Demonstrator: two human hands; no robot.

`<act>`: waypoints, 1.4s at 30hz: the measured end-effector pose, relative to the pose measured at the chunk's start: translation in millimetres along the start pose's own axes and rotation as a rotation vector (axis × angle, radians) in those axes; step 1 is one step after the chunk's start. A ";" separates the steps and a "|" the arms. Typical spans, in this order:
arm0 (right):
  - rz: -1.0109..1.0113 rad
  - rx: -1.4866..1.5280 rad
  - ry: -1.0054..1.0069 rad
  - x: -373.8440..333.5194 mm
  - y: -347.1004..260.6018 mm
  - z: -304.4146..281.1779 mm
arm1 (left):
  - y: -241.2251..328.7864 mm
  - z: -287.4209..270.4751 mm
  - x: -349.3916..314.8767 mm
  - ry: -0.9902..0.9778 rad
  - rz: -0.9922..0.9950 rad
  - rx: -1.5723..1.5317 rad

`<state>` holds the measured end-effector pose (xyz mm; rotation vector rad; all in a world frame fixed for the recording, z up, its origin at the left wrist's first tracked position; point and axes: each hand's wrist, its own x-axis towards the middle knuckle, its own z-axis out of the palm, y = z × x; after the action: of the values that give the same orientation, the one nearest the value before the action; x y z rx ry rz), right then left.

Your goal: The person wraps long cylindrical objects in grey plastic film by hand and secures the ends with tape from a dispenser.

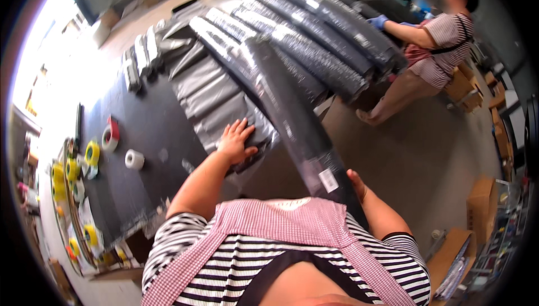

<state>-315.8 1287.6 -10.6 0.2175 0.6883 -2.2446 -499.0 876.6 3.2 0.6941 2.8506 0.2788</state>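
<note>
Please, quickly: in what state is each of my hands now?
Left hand: open, fingers spread, resting on the grey plastic film.
Right hand: against the black plastic-wrapped roll; open or closed cannot be told.

Long roll [292, 109] beside the right grip [357, 185]: black, with a white label [328, 180]. Film [210, 95] under the left grip [237, 140]: silver-grey. Tabletop [151, 121] left of that grip: dark grey. Further left of it: a white tape roll [134, 166], a red-and-white tape roll [115, 131] and a yellow tape roll [88, 153]. Stacked rolls [314, 37] beyond both grips: black with whitish glare streaks. Apron [281, 219] below the grips: pink-and-white check. Shirt [236, 261]: black-and-white stripes. Co-worker's glove [379, 22] beyond the right grip: blue. Carton [480, 208] right of that grip: brown.
</note>
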 end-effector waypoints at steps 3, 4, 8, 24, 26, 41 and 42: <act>0.028 -0.024 0.032 -9.7 -3.3 71.0 | -11.4 -8.0 -25.0 0.059 0.072 0.031; 0.030 -0.023 -0.009 -9.2 -4.3 81.2 | -12.4 -3.5 -29.8 0.124 0.067 -0.029; 0.075 -0.061 0.017 -9.7 -3.6 73.7 | -0.7 0.9 -46.7 0.222 0.037 -0.075; 0.226 -0.435 -0.078 -1.9 -13.1 69.8 | -51.7 4.0 -18.3 -0.012 -0.414 -0.956; 0.222 -0.506 -0.126 -12.0 -2.0 61.0 | -70.4 11.2 -21.3 0.143 -0.478 -1.602; 0.141 -0.708 0.254 -83.9 63.7 100.5 | -70.6 -18.9 -23.0 0.050 -0.553 -1.697; 0.141 -0.680 0.265 -83.8 67.7 104.3 | -81.8 -12.9 -24.8 0.039 -0.519 -1.765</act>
<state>-203.3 1245.7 79.2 0.2143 1.4794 -1.7446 -515.9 791.8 0.6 -0.4091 1.5458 2.1155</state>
